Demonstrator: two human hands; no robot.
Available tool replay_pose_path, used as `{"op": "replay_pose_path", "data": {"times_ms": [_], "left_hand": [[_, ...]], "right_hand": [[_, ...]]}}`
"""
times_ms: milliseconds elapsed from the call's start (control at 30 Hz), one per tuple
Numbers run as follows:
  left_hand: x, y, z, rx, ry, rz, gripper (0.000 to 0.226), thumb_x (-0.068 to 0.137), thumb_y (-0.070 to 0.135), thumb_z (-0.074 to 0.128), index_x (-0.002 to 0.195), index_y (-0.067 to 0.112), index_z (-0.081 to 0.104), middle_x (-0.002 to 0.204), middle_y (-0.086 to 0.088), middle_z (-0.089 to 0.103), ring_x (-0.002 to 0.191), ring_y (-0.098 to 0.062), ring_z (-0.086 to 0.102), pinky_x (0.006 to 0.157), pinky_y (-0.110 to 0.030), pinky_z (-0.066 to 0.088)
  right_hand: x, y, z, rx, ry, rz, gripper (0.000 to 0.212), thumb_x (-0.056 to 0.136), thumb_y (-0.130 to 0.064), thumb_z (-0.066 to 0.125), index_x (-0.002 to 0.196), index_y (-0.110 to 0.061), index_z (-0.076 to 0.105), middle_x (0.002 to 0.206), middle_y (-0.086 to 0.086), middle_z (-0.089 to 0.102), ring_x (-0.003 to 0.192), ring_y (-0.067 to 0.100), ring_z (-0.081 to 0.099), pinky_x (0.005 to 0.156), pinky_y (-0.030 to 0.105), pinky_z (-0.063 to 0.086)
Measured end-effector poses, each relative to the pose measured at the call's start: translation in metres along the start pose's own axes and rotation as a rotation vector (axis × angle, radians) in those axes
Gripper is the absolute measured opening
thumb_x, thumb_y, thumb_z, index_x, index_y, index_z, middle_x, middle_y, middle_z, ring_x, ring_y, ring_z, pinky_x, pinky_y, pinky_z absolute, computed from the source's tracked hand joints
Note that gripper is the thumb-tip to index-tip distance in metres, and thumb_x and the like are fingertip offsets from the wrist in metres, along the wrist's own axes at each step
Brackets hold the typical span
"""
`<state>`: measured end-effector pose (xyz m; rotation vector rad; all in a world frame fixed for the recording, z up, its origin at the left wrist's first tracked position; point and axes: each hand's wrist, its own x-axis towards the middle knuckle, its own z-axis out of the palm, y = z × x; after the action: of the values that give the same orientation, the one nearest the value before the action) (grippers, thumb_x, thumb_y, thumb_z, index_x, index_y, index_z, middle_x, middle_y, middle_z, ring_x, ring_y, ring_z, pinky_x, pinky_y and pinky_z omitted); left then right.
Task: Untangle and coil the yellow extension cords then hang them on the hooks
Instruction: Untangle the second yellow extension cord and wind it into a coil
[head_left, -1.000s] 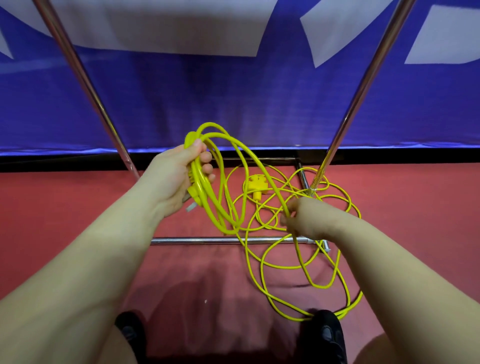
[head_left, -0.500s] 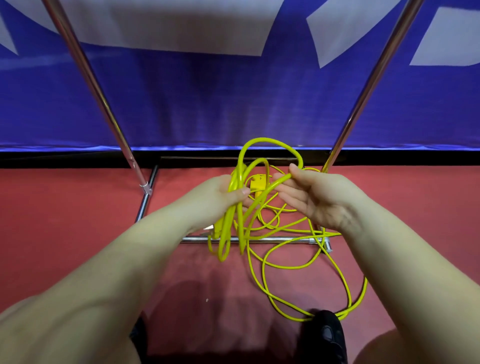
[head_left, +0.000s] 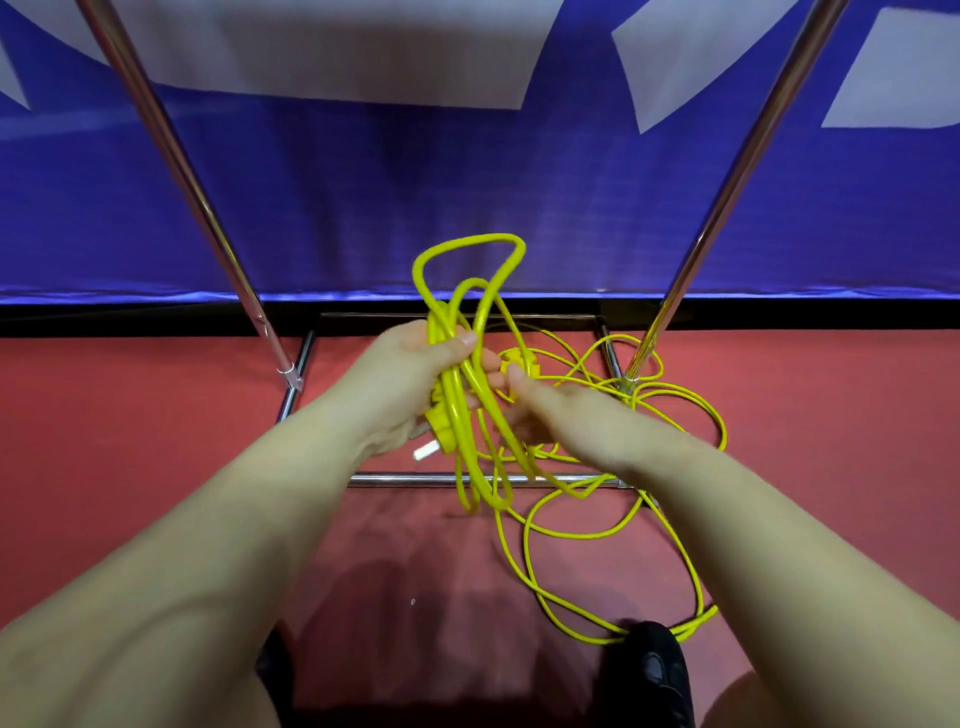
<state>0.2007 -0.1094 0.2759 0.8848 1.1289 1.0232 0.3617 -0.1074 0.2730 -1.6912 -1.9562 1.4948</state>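
I see my left hand (head_left: 410, 384) curled round a bundle of yellow cord loops (head_left: 467, 332), thumb over the strands, a plug (head_left: 441, 423) hanging just below the palm. My right hand (head_left: 550, 410) is blurred; its fingers reach into the bundle, though I cannot tell whether they pinch a strand. The loose cord (head_left: 613, 525) sprawls on the red floor (head_left: 130, 467) inside the rack's base frame (head_left: 415, 479) (between the two slanted poles (head_left: 208, 218)), spilling over the near bar toward my black shoe (head_left: 649, 670). The floor's left side lies bare up to the blue banner (head_left: 363, 197).
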Motion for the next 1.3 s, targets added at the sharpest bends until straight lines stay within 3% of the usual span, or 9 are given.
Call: {"op": "replay_pose_path", "data": {"times_ms": [67,133,233,400,567,733,933,1233,1300], "left_hand": [[0.001,0.005,-0.004,-0.066,0.055,0.013,0.015,0.096,0.013,0.045,0.085,0.008,0.055,0.059,0.002,0.068,0.059,-0.011,0.069,0.056,-0.023,0.057],[0.001,0.009,-0.008,-0.081,0.093,0.036,0.017,0.096,0.013,0.044,0.085,0.007,0.056,0.059,0.002,0.068,0.06,-0.01,0.069,0.056,-0.023,0.057],[0.003,0.011,-0.014,-0.077,0.166,0.054,0.02,0.096,0.014,0.045,0.081,0.007,0.057,0.057,0.002,0.068,0.06,-0.01,0.069,0.055,-0.023,0.057],[0.003,0.012,-0.019,-0.043,0.246,0.07,0.017,0.097,0.013,0.045,0.083,0.009,0.054,0.073,-0.005,0.067,0.059,-0.01,0.069,0.049,-0.021,0.053],[0.008,0.01,-0.027,-0.038,0.282,0.034,0.015,0.098,0.014,0.044,0.087,0.009,0.053,0.076,-0.006,0.069,0.06,-0.011,0.07,0.053,-0.022,0.056],[0.012,-0.002,-0.034,0.247,0.3,0.038,0.017,0.099,0.015,0.041,0.085,0.012,0.049,0.077,-0.007,0.066,0.054,-0.007,0.067,0.058,-0.026,0.056],[0.012,-0.003,-0.038,0.564,0.325,0.112,0.021,0.098,0.023,0.043,0.081,0.011,0.046,0.065,-0.003,0.054,0.038,-0.004,0.053,0.034,-0.014,0.035],[0.006,-0.007,-0.026,0.672,0.027,0.104,0.015,0.093,0.026,0.053,0.086,0.016,0.063,0.091,-0.002,0.072,0.071,-0.018,0.066,0.075,-0.038,0.053],[0.003,-0.008,-0.021,0.715,-0.06,0.102,0.017,0.093,0.028,0.054,0.087,0.017,0.067,0.084,-0.005,0.072,0.064,-0.019,0.062,0.065,-0.03,0.05]], "right_hand": [[-0.003,0.002,0.004,-0.122,-0.073,-0.041,0.064,0.097,-0.051,0.024,0.098,-0.006,0.069,0.093,0.004,0.068,0.079,0.009,0.06,0.081,0.021,0.043],[-0.002,0.004,0.003,-0.115,-0.038,-0.108,0.049,0.097,-0.045,0.034,0.086,-0.01,0.067,0.079,-0.003,0.064,0.067,0.006,0.054,0.072,0.022,0.041],[0.001,0.01,-0.005,-0.155,0.07,-0.2,0.025,0.095,-0.032,0.05,0.075,-0.018,0.059,0.069,-0.005,0.056,0.067,0.01,0.05,0.071,0.027,0.041],[0.0,0.011,-0.006,-0.197,0.171,-0.281,0.005,0.089,-0.024,0.061,0.085,-0.022,0.062,0.07,-0.011,0.058,0.068,0.007,0.054,0.072,0.024,0.045],[-0.003,0.012,-0.008,-0.198,0.322,-0.347,0.006,0.087,-0.016,0.063,0.092,-0.019,0.066,0.07,-0.013,0.06,0.065,-0.002,0.056,0.064,0.01,0.041],[-0.004,0.02,-0.022,-0.187,0.561,-0.255,0.007,0.09,-0.021,0.058,0.089,-0.027,0.056,0.067,-0.01,0.065,0.065,0.006,0.061,0.067,0.026,0.048],[-0.012,0.019,-0.016,-0.374,0.352,-0.114,0.007,0.088,-0.02,0.057,0.083,-0.025,0.059,0.076,0.0,0.07,0.065,0.016,0.06,0.068,0.028,0.049],[-0.025,0.0,-0.012,-0.163,0.043,-0.25,0.005,0.079,-0.015,0.072,0.082,-0.013,0.068,0.061,-0.006,0.061,0.054,0.0,0.054,0.056,0.012,0.043],[-0.025,-0.002,-0.014,-0.052,0.077,-0.292,0.002,0.081,-0.013,0.07,0.081,-0.012,0.068,0.06,-0.005,0.061,0.055,0.001,0.053,0.057,0.015,0.043]]}}
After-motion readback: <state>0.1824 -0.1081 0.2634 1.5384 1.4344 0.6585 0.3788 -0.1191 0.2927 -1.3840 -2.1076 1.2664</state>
